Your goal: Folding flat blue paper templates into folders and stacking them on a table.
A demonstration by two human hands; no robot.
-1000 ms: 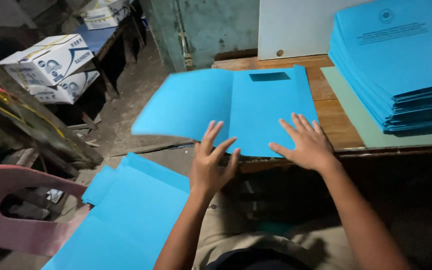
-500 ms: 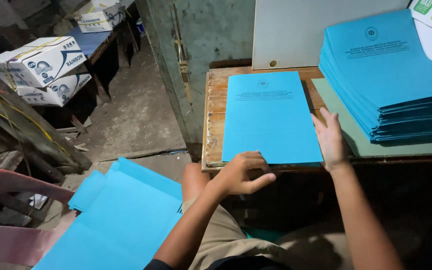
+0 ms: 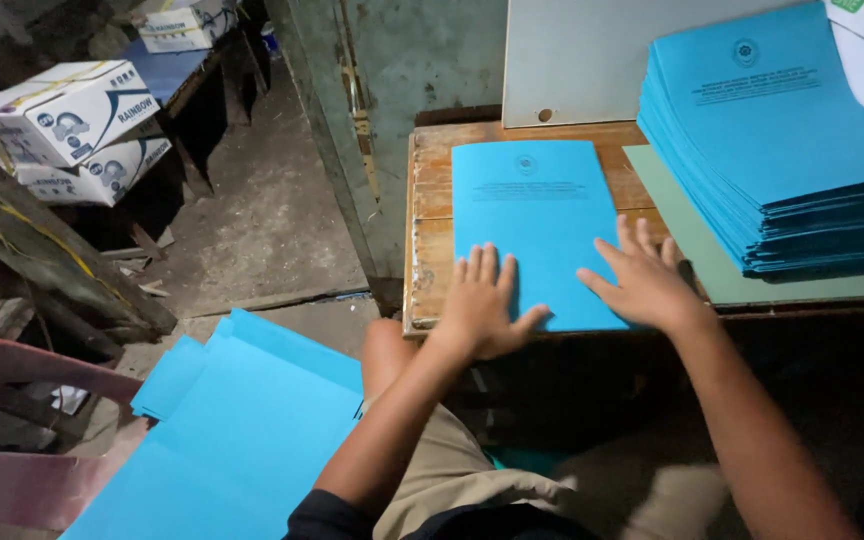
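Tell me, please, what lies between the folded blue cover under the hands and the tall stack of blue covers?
In the head view, a grey-green sheet lies flat on the wooden table, between the folded blue cover and the stack of blue covers.

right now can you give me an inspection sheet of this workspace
surface: worn wooden table, bare planks showing at its left edge
job's things: folded blue cover flat on the table; tall stack of blue covers to its right on a green sheet; unfolded blue sheets piled low at the left
clutter: white board leaning at the table's back
hands: left hand and right hand both open, palms pressed flat on the folded cover's near end
cables: nothing seen
surroundings: white cardboard boxes stacked at left, pink plastic chair, concrete floor, green wall
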